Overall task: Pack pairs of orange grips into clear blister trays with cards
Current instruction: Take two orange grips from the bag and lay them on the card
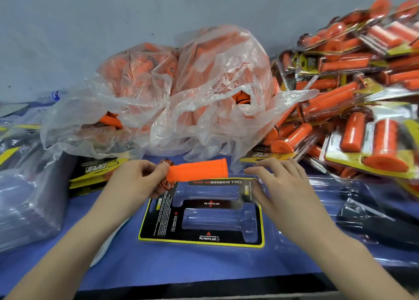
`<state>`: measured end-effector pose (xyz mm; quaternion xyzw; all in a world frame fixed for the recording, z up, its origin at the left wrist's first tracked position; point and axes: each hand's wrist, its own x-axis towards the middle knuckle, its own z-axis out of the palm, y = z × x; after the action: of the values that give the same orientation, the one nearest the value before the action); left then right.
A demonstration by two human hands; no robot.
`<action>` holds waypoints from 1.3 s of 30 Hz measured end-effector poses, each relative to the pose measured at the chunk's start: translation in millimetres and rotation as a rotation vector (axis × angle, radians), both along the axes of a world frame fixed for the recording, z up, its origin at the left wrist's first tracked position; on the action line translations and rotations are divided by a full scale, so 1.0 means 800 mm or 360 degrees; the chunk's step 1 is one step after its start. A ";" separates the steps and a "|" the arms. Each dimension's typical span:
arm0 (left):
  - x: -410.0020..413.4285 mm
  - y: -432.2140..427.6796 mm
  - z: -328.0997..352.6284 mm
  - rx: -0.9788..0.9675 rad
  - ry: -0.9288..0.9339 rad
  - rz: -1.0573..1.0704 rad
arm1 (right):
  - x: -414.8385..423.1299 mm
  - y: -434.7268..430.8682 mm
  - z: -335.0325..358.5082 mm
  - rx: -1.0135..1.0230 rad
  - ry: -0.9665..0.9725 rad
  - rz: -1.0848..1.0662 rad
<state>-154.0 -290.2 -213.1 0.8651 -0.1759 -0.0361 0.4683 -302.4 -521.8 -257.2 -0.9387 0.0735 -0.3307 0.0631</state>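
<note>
Left-hand grip (pixel 138 177) clamped on the flanged end of an orange handlebar grip (pixel 199 169), thumb and fingertips curled round it. Held roughly level, plain end pointing right, just above the far edge of a clear blister tray (pixel 217 223). Not seated in either of the tray's two long cavities, both showing only blue through the plastic.

Right-hand grip (pixel 278 181) apart, fingers nearly straight, spread over the tray's far right corner; too blurred to say whether pressing or only hovering. Holding nothing.

In the tray, a black card (pixel 158 222) with a yellow border, printing upside down to the camera, cut out around the two cavities. Flat on the blue counter (pixel 181 268), between both forearms.

Just beyond the hands, two crumpled plastic bags (pixel 204 84) bulging with loose orange pieces, against the grey wall. To the right, a tall pile of packed blisters (pixel 362 95), orange pairs on yellow-edged cards, sloping down to the counter. To the left, a stack of cards (pixel 97 170) near the left wrist, and beside it bagged clear trays (pixel 27 197).
</note>
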 end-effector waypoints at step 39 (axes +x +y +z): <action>0.105 0.061 0.009 0.0648 -0.0619 0.0439 | 0.028 0.007 0.033 0.0123 0.0363 0.0044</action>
<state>-70.1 -241.1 -206.3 0.9475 -0.1321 0.1594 0.2436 -279.7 -515.9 -230.4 -0.9680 0.0800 -0.2178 0.0951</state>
